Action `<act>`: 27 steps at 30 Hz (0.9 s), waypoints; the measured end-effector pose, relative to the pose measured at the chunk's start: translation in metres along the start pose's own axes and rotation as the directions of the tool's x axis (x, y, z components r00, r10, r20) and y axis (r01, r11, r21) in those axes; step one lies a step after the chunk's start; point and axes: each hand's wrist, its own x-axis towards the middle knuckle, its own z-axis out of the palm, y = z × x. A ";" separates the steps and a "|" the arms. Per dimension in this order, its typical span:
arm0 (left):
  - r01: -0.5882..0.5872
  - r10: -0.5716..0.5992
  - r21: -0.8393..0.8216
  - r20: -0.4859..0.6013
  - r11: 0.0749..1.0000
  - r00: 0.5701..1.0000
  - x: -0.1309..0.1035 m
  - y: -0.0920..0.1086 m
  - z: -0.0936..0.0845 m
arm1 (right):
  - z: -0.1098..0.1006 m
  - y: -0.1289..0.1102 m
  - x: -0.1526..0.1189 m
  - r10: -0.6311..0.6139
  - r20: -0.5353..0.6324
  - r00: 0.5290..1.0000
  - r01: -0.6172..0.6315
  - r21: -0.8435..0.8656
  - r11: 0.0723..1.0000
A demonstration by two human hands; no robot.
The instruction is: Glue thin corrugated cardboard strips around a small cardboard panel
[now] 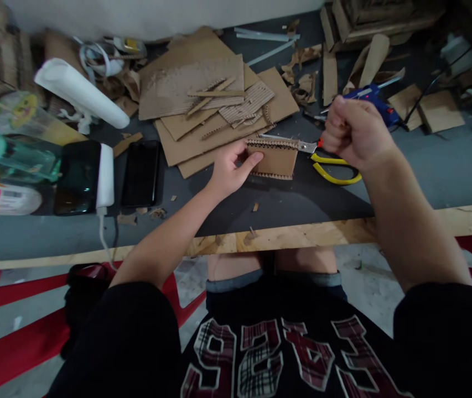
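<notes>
Two bare hands, both working near the centre of the frame. Left hand (236, 167): gripping one small cardboard piece (278, 160), thumb on its face, fingers at its left end; corrugated edges along top and bottom. Right hand (354, 130), right of centre: closed in a fist round the orange handle of one cutter (308, 147), its metal blade reaching the piece's upper right corner. One pair of yellow handles (337, 170) just below the fist; the tool's head cannot be made out. Upper centre: one pile of cardboard sheets (202, 130), overlapping, exact count unclear, thin strips on top. Beyond it, at the top, at least three translucent sticks (266, 37). Upper right: one blue glue gun (371, 98), partly behind the fist; two squarish cardboard pieces (442, 110) to its right. Left of frame: two dark, phone-like slabs (141, 174), one white bar (105, 177) between them, touching the left one, a cable at its lower end. Upper left: one white roll (82, 91), tilted. Far left: one red-labelled bottle (5, 198), lying on its side.
</notes>
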 end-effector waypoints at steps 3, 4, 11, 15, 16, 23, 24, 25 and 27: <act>0.011 -0.007 0.052 -0.078 0.999 0.997 -0.003 -0.001 0.000 | -0.013 0.010 0.014 -0.195 -0.502 0.842 -0.071 -0.462 0.884; 0.024 -0.018 0.052 -0.111 0.998 0.994 -0.004 -0.003 0.001 | -0.018 0.014 0.019 -0.303 -0.639 0.707 -0.247 -0.624 0.741; -0.038 0.031 -0.027 -0.213 0.999 0.976 -0.004 -0.019 0.003 | -0.038 0.021 0.027 -0.045 -0.718 0.694 -0.689 -0.681 0.249; -0.087 0.075 -0.043 -0.221 0.995 0.972 -0.002 -0.021 0.005 | -0.035 0.013 0.019 -0.082 -0.708 0.701 -0.665 -0.691 0.284; -0.088 0.075 -0.053 -0.207 0.995 0.975 -0.002 -0.020 0.006 | -0.036 0.012 0.018 -0.113 -0.719 0.686 -0.661 -0.680 0.318; -0.076 0.062 -0.136 -0.098 0.988 0.993 0.000 -0.016 0.009 | -0.044 0.010 0.010 -0.637 -0.458 0.620 -0.124 -0.859 0.497; -0.076 0.065 -0.137 -0.085 0.988 0.994 0.000 -0.017 0.010 | -0.041 0.011 0.009 -0.696 -0.379 0.609 0.011 -0.874 0.485; -0.077 0.068 -0.132 -0.072 0.988 0.995 -0.001 -0.017 0.010 | -0.037 0.013 0.008 -0.739 -0.316 0.594 0.116 -0.877 0.467; -0.079 0.075 -0.106 -0.050 0.991 0.996 -0.002 -0.017 0.009 | -0.025 0.016 0.006 -0.779 -0.203 0.593 0.237 -0.881 0.410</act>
